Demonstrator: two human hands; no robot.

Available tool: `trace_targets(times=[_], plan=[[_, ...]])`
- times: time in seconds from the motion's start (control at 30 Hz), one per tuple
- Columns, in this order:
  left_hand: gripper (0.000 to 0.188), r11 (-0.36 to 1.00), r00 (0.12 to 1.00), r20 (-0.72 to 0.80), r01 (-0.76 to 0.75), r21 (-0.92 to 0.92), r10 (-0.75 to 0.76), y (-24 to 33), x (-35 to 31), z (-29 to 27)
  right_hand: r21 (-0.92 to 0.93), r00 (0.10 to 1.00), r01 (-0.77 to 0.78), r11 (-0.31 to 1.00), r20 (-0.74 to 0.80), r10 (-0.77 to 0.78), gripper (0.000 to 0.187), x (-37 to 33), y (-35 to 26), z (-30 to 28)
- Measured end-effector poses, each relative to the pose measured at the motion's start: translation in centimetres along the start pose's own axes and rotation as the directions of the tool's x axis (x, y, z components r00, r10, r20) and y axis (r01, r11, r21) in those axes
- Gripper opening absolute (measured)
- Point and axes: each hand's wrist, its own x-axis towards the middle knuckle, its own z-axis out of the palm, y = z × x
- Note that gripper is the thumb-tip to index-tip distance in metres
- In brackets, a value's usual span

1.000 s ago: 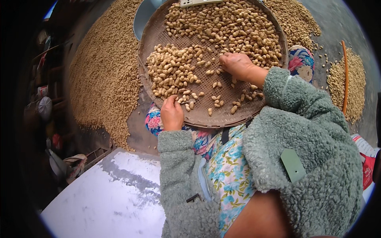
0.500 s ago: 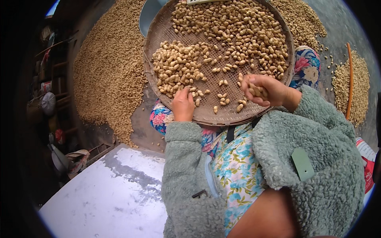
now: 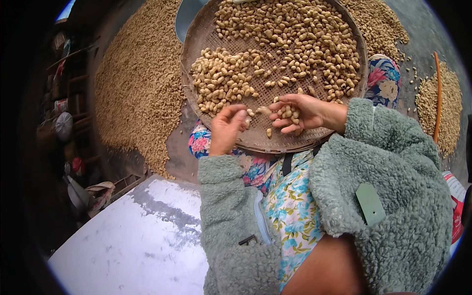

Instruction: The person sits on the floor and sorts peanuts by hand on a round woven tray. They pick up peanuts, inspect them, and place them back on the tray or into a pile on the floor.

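I'm watching both hands over the woven tray, upper middle of the frame. Right hand, right of centre: palm turned up, fingers loosely curled, cradling a small handful of peanuts. Left hand, left of centre: thumb and fingers drawn close together, a loose peanut right at the tips; whether it's pinched, I can't tell. A paler pile sits on the tray's left, a broader spread across its top and right. I'd call this picking nuts over by hand, mid-handful. The next move, I reckon, calls for a steady right cup while the left fingers pick singly, without spilling.
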Motion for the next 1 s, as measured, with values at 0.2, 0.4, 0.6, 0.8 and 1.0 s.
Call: trace_targets(times=[0.2, 0.4, 0.6, 0.8, 1.0], plan=[[0.016, 0.688, 0.935, -0.018, -0.248, 0.682, 0.355, -2.3, 0.9, -4.4, 0.003, 1.0, 0.006, 1.0, -0.004, -0.006, 0.025, 0.6, -0.1, -1.0], [0.016, 0.521, 0.962, 0.055, -0.192, 0.832, 0.267, -4.6, 1.1, -1.7, 0.036, 1.0, 0.011, 0.999, -0.024, -0.01, 0.023, -0.2, -0.7, -2.3], [0.018, 0.683, 0.989, -0.07, -0.039, 0.729, 0.132, -3.3, 1.0, -1.8, -0.006, 0.997, 0.044, 0.999, -0.069, -0.044, 0.021, 0.0, -0.7, -3.1], [0.023, 0.469, 0.994, 0.055, -0.091, 0.878, 0.09, -3.4, -0.1, -0.3, -0.038, 0.996, 0.025, 0.999, -0.082, -0.028, 0.02, 0.3, -0.5, -2.9], [0.028, 0.575, 0.998, 0.058, -0.041, 0.817, -0.012, -2.5, -0.2, -0.1, -0.037, 0.999, 0.012, 0.999, -0.051, -0.014, 0.023, 0.7, -0.3, -3.3]])
